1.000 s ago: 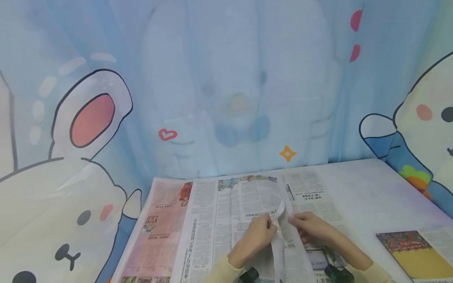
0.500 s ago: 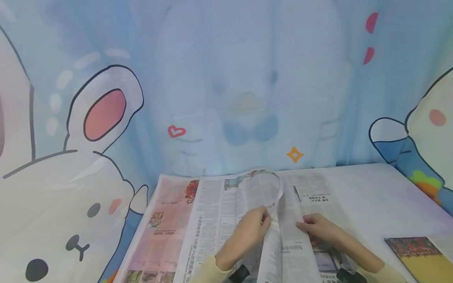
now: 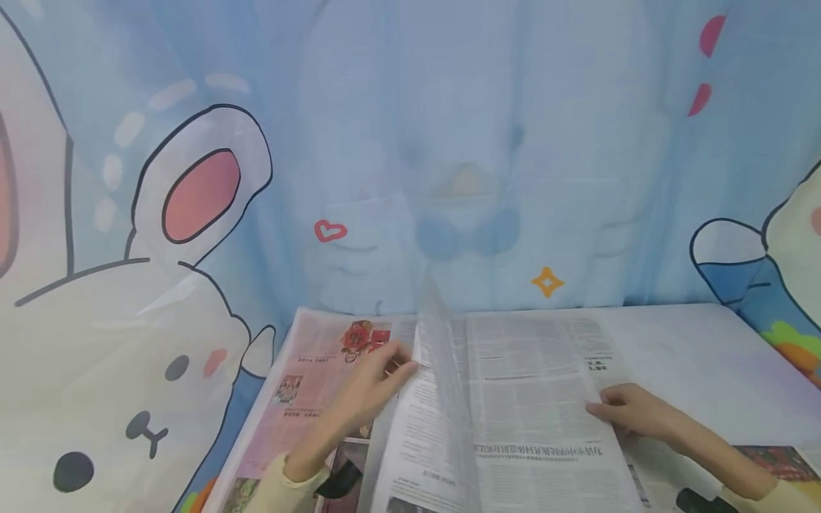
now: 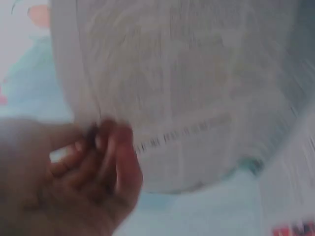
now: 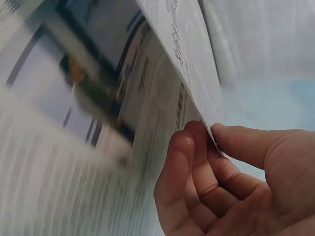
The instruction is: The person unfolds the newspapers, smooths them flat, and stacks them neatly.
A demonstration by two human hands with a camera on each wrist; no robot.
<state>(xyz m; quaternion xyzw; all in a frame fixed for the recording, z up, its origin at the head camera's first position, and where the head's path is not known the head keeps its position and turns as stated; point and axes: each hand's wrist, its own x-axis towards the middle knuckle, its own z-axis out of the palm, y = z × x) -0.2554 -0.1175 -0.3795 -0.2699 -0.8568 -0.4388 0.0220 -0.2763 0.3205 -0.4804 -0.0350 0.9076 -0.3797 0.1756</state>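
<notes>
Clock positions from the head view, 12 being the far side. The newspaper sheet [image 3: 532,420] is spanning the space between both hands, from about 3 o'clock of the left hand to 9 o'clock of the right. Its left leaf [image 3: 417,420] is standing up steeply from the fold; the right page is lying much flatter.

Left hand [image 3: 368,388]: forearm pointing between 1 and 2 o'clock, fingers bent, thumb and fingertips pinching the edge of the raised leaf, which is rising just past the fingertips. The left wrist view is blurred.

Right hand [image 3: 635,412]: pointing to 10 o'clock, thumb on top and fingers curling below, pinching the right page's edge; the right wrist view is showing the paper between them.

Other newspaper pages are lying underneath, including a pink-tinted page [image 3: 314,377] at 9 o'clock of the left hand. The white table [image 3: 673,356] is showing at 1 o'clock of the right hand, a red-and-yellow print [image 3: 779,463] near 4. A blue cartoon curtain [image 3: 385,107] is hanging at 12.
</notes>
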